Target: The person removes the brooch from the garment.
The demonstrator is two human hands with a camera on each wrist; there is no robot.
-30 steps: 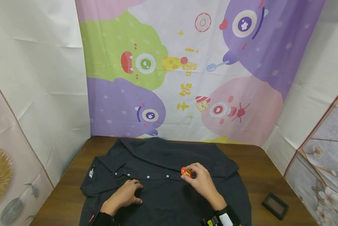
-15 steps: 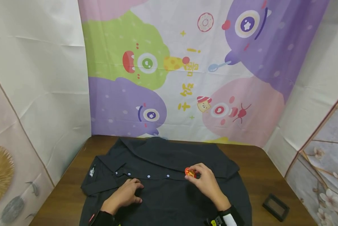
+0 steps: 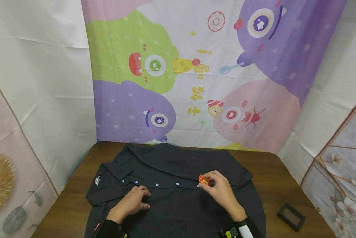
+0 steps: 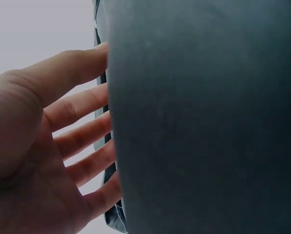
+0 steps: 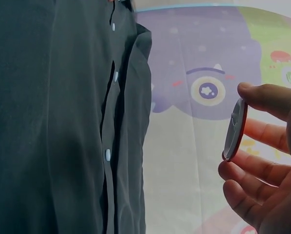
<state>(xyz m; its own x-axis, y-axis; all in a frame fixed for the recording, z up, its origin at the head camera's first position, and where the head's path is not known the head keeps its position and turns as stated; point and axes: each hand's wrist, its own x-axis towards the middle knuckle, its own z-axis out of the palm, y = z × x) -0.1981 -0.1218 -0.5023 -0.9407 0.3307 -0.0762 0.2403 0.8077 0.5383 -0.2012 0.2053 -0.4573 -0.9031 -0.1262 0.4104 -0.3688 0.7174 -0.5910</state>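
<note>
A dark button-up shirt (image 3: pixel 178 208) lies spread sideways, its row of pale buttons running left to right. My right hand (image 3: pixel 221 190) pinches a round red badge (image 3: pixel 204 180) between thumb and fingers over the button line. In the right wrist view the badge (image 5: pixel 235 129) shows edge-on, with a silvery back and a small raised fitting, apart from the shirt (image 5: pixel 82 117). My left hand (image 3: pixel 131 203) rests on the shirt below the left buttons, fingers loosely bent and holding nothing. Its fingertips touch the cloth in the left wrist view, where the shirt (image 4: pixel 203 117) fills the right side.
The shirt covers most of a brown wooden table (image 3: pixel 73 195). A small black rectangular frame (image 3: pixel 291 216) lies at the right. Behind the table hangs a cartoon-print cloth (image 3: pixel 193 129), with white sheets on both sides.
My right hand has shifted slightly to the right with the badge, and a button now shows by the thumb. My left hand has stayed almost still on the shirt.
</note>
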